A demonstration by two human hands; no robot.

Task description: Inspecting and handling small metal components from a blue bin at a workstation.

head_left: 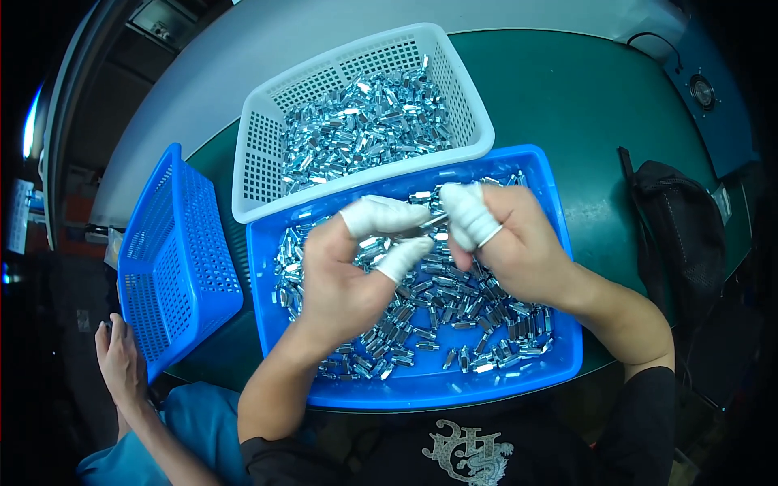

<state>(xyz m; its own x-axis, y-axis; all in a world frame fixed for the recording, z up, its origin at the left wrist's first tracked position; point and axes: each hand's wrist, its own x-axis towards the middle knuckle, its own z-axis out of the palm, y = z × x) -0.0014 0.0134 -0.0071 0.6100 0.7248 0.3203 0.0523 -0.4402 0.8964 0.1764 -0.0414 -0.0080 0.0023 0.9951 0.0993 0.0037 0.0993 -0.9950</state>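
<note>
Above the blue tray [421, 395], my left hand [344, 279] pinches a small shiny metal hex fitting [438, 219] between thumb and fingers. My right hand [519, 231] meets it from the other side, its fingertips closed at the piece's end. White finger covers wrap the thumb and fingertips of both hands. The fingers partly hide the held piece, so I cannot tell whether there is more than one. Below lie many loose metal hex fittings [462, 312], spread across the tray's floor and thicker toward its far side.
A white perforated basket [474, 105] heaped with similar fittings rests behind the tray. On the left a blue perforated basket [207, 235] stands tilted, near another person's hand [123, 364]. A dark bag [681, 219] lies on the green tabletop [567, 89], before a blue machine [689, 81].
</note>
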